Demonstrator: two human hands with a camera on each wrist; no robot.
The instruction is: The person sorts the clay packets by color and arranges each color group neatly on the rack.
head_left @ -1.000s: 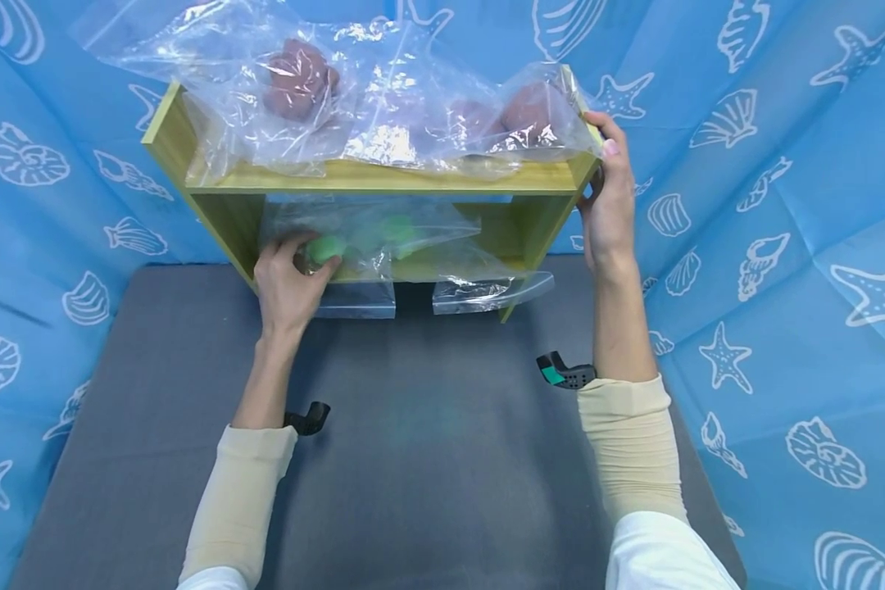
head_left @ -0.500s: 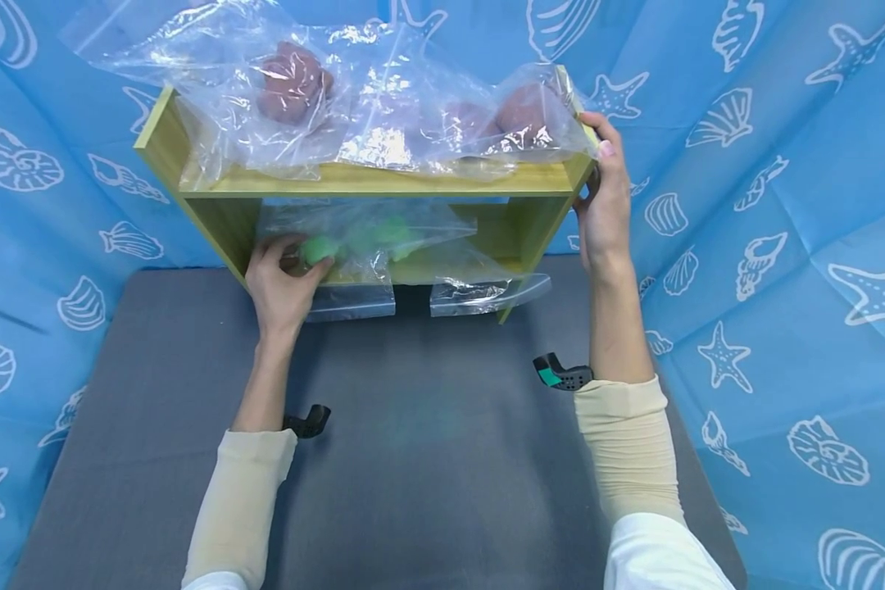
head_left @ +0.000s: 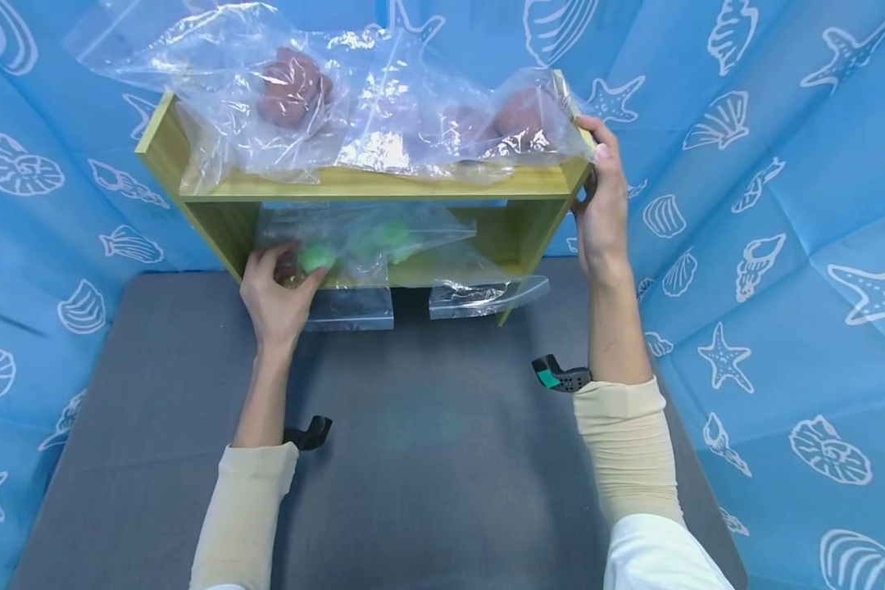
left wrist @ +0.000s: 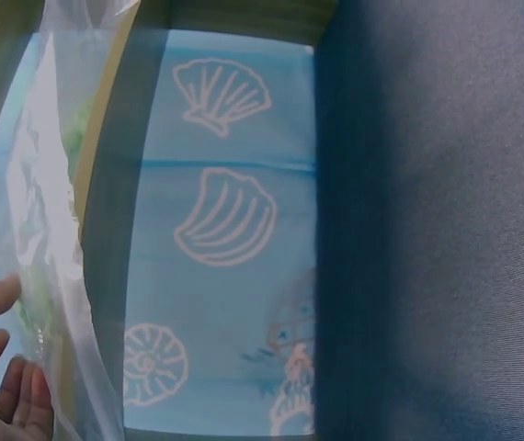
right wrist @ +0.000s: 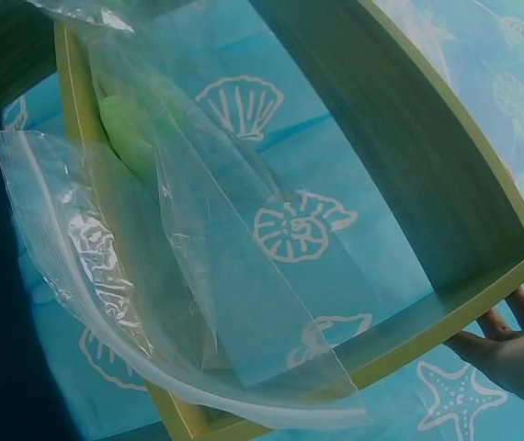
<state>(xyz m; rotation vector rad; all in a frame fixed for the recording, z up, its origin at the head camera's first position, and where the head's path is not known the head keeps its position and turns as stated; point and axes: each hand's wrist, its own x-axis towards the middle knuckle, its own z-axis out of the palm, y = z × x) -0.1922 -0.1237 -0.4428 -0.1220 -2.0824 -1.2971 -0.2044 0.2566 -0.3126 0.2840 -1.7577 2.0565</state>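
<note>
A small wooden shelf (head_left: 383, 184) stands at the table's far side. On its lower board, clear zip bags (head_left: 350, 307) hold green lumps (head_left: 317, 257), their kind unclear through the plastic. My left hand (head_left: 274, 303) is at the left end of that board, fingers loosely bent beside the nearest green lump. In the left wrist view, the fingers (left wrist: 30, 397) are next to the hanging plastic and do not visibly pinch it. My right hand (head_left: 603, 205) grips the shelf's right side panel; part of its fingers hides behind the panel in the right wrist view.
More clear bags (head_left: 394, 123) with reddish-brown lumps (head_left: 292, 88) lie across the top board. Another bag's zip edge (head_left: 487, 297) hangs over the lower board's front. The grey table (head_left: 428, 451) is surrounded by a blue shell-print curtain (head_left: 767, 205).
My left hand has drawn slightly left and toward me, with the thumb shifting down from the green lump. My right hand stays on the side panel; the view shifts slightly.
</note>
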